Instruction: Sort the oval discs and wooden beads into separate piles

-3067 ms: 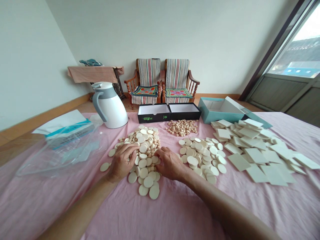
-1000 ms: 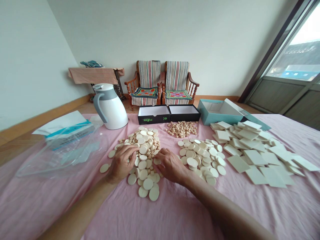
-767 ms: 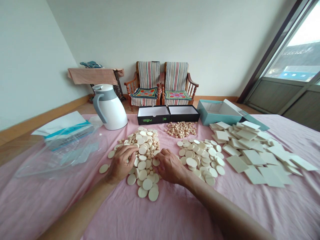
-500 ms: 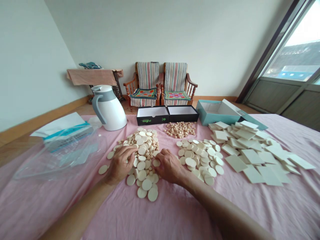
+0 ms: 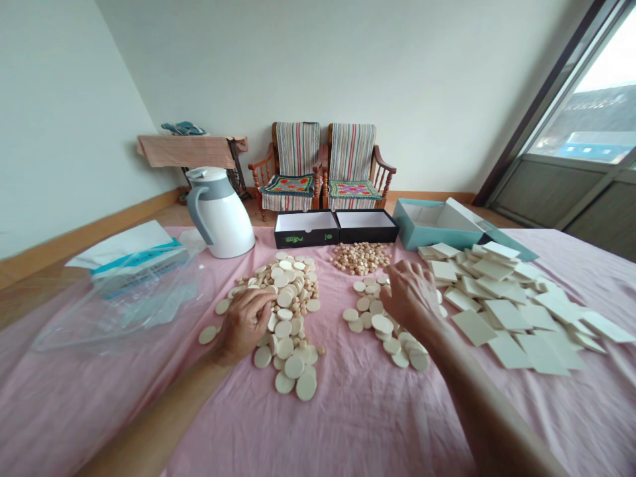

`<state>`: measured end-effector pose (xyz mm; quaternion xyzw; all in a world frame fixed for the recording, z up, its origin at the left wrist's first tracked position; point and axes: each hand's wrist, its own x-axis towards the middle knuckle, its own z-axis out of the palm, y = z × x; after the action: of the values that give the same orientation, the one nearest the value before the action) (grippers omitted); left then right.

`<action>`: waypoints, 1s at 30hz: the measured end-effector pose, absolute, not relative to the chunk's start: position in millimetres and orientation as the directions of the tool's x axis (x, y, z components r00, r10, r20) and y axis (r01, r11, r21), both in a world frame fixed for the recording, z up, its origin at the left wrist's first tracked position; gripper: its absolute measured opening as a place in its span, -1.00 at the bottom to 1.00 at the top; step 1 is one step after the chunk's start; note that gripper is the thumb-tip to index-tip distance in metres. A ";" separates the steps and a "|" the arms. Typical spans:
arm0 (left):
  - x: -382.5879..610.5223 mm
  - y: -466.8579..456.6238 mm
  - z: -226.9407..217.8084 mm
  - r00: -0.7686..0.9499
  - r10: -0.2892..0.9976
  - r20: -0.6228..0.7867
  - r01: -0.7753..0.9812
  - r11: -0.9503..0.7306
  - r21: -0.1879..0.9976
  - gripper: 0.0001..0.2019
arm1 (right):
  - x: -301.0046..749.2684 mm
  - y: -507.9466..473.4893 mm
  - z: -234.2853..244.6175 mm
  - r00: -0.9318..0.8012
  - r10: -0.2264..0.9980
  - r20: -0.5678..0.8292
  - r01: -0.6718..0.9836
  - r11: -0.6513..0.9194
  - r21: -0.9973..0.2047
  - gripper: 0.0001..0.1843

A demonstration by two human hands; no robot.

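Note:
My left hand rests at the left side of a mixed heap of round wooden discs and small wooden beads. Its fingers are bent over the heap, with the thumb apart from them and nothing visible in between. Over a second pile of pale round discs, my right hand hovers with fingers and thumb apart. It covers part of that pile, and no held piece shows. Beyond it lies a heap of small wooden pieces.
Square wooden tiles are heaped at the right. Behind the piles stand two black boxes and a light-blue box. A white-and-grey jug and a clear plastic bag occupy the left of the pink cloth.
My right hand has moved right, from the mixed heap to above the disc pile, and its fingers have spread. My left hand stays at the mixed heap. The view has shifted slightly.

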<state>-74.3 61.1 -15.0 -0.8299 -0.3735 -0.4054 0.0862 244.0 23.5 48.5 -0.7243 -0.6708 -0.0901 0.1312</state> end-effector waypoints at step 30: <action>-74.6 58.3 -13.5 0.397 0.563 0.725 0.682 -0.709 0.177 -0.79 | 216.1 14.4 28.0 -0.091 0.957 0.277 0.975 0.142 -0.172 -0.83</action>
<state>-74.6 58.3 -13.5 -0.8323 -0.3740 -0.4022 0.0743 216.1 14.4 28.0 -0.6542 -0.7380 -0.0279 0.1629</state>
